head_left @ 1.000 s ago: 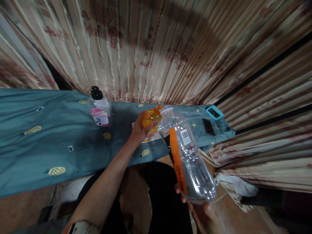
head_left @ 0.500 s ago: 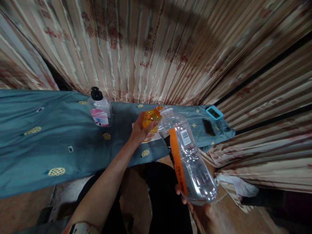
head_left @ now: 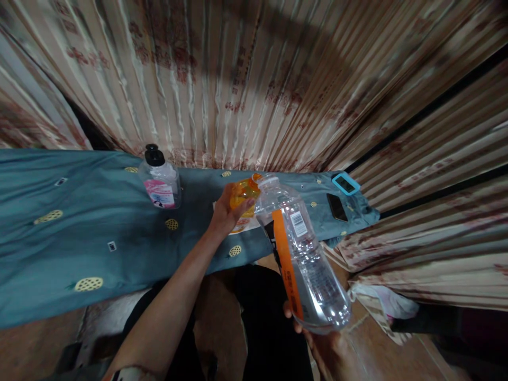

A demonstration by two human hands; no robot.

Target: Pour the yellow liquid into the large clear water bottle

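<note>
Orange-labelled clear bottle (head_left: 304,254), barcode showing, gripped by right hand (head_left: 317,333); left hand (head_left: 227,211) clasps seemingly an orange container (head_left: 244,193).

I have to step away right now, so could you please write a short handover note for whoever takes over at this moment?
Left hand: grip closed around the small orange plastic bottle, held over the teal patterned cloth.
Right hand: grips the base of the large clear plastic bottle with the orange label, tilted so its open neck meets the orange bottle's mouth.
Done: large bottle uncapped and tipped, nearly empty.
Left: whether liquid is flowing cannot be told.
Nearby: clear black-capped bottle, dark phone.
</note>
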